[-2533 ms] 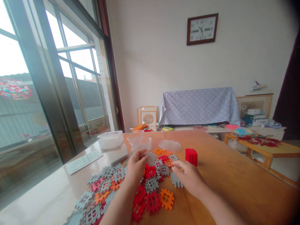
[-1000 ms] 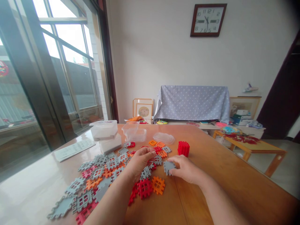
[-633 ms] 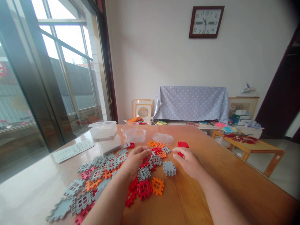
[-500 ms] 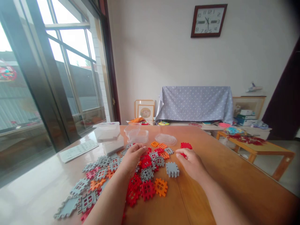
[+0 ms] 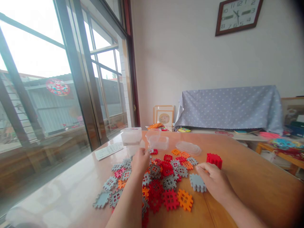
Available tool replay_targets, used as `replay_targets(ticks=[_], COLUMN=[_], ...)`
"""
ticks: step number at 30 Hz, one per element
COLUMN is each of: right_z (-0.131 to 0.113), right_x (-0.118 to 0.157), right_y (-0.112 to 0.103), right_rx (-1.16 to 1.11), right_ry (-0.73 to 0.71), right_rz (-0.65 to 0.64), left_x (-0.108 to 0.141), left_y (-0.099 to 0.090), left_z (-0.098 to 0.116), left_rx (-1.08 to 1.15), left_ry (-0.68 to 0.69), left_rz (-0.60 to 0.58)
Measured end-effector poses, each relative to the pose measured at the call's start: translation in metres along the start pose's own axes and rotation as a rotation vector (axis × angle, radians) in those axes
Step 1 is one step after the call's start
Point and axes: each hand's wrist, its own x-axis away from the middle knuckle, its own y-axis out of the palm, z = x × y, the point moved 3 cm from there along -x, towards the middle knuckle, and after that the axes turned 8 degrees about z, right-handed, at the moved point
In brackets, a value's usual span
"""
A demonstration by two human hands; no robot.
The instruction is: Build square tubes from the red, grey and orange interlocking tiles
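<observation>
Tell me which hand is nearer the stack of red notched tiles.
Right: the right hand is just on the near side of the red stack; the left hand is well left of it, by loose tiles.

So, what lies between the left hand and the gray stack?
In the head view, loose red pieces and gray window pieces lie between left hand and gray stack.

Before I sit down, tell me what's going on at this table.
A person is handling square, notched plastic tiles. The left hand is at the far side of a loose red, grey and orange pile; its grip is unclear. The right hand is by a neat grey stack, perhaps touching it, with a neat red stack just beyond. Clear plastic containers stand farther back.
</observation>
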Motion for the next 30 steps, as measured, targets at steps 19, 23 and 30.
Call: replay_targets(ticks=[19,23,30], right_z=[-0.005,-0.011,-0.011], right_x=[-0.003,-0.003,-0.004], right_y=[-0.002,-0.008,-0.009], right_rx=[-0.009,-0.003,0.002], right_ry=[-0.008,-0.026,-0.02], right_rz=[-0.007,0.027,0.054], left_x=[0.01,0.015,0.015], left_y=[0.039,0.045,0.053], left_z=[-0.003,0.002,0.022], left_rx=[-0.025,0.256,0.433], left_ry=[0.3,0.107,-0.105], left_rz=[-0.164,-0.199,-0.242])
